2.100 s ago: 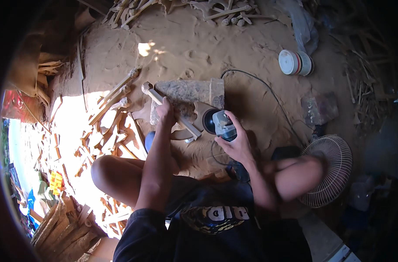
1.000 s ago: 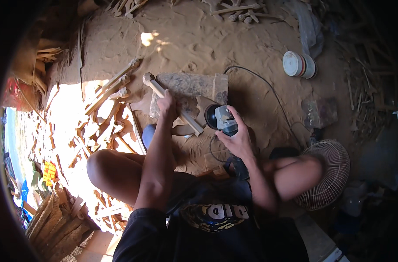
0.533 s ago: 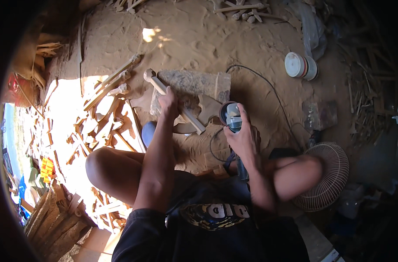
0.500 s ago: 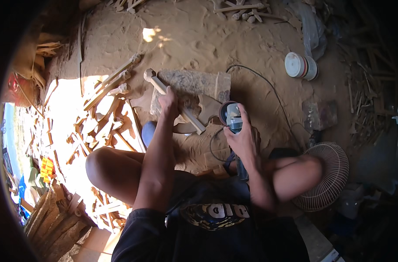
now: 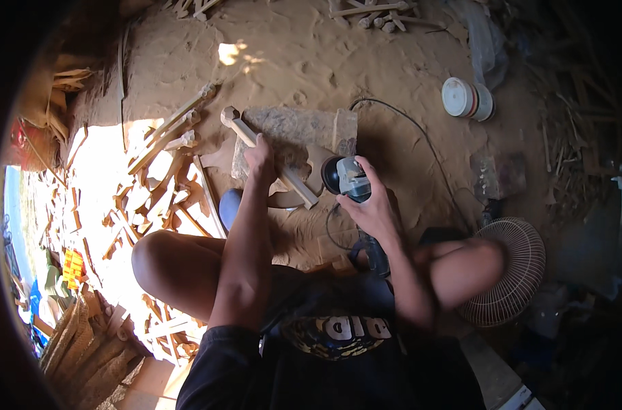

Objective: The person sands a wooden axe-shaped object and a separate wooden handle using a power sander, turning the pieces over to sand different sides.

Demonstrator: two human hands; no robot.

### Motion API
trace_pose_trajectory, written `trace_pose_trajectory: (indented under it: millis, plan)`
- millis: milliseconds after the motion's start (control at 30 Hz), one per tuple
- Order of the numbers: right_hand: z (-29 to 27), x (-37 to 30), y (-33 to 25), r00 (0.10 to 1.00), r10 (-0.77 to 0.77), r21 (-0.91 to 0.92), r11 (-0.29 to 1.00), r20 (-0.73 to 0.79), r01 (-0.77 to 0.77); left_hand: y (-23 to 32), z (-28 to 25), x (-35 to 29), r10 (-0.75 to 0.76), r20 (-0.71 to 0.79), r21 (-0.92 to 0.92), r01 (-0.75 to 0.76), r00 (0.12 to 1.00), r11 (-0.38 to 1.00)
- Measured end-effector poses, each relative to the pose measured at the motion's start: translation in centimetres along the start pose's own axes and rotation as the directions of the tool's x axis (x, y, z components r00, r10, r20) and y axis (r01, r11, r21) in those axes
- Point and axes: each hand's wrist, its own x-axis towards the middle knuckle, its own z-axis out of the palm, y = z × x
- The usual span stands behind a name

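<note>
My left hand (image 5: 259,159) is closed around a pale wooden stick (image 5: 298,187) with a thicker knob at its far end. The stick slants across a worn, flat block (image 5: 283,126) on the sandy ground. To the right, my right hand (image 5: 374,205) grips the head of an angle grinder (image 5: 354,179). Its dark round disc (image 5: 331,175) faces the stick, with a gap between them. The grinder's dark body (image 5: 374,256) runs back toward my lap, and a black cord (image 5: 420,130) curves over the ground beyond it.
Several knobbed wooden pieces (image 5: 167,133) and offcuts lie in sunlight at the left. A white bucket (image 5: 459,98) lies at the right, and a fan with a wire guard (image 5: 505,273) stands beside my right knee. More sticks (image 5: 386,12) are heaped at the far edge.
The grinder has moved left, nearer the stick, and its disc has turned toward it. My left hand holds the stick in nearly the same place.
</note>
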Motion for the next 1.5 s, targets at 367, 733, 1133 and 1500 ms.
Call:
trace_pose_trajectory:
  millis: [367, 733, 1133, 1500]
  plan:
    - [-1.0, -2.4, -2.4, 0.947, 0.245, -0.432, 0.846, -0.207, -0.313, -0.6, 0.0, 0.4, 0.034, -0.078, 0.024, -0.032, 0.996, 0.999]
    - [-7.3, -3.4, -0.2, 0.878, -0.093, -0.163, 0.986, -0.470, 0.017, -4.8, -1.7, 1.5, 0.387, 0.072, -0.117, -0.378, 0.919, 0.919]
    - [-6.5, -3.0, 0.2, 0.921, -0.034, -0.095, 0.995, -0.388, -0.003, -2.6, 0.8, -1.3, 0.562, -0.030, 0.221, -0.542, 0.827, 0.810]
    - [-5.3, -1.4, 0.0, 0.933, -0.031, -0.053, 0.999, -0.358, 0.013, -5.6, 0.6, 6.0, 0.608, -0.275, -0.003, -0.633, 0.745, 0.774]
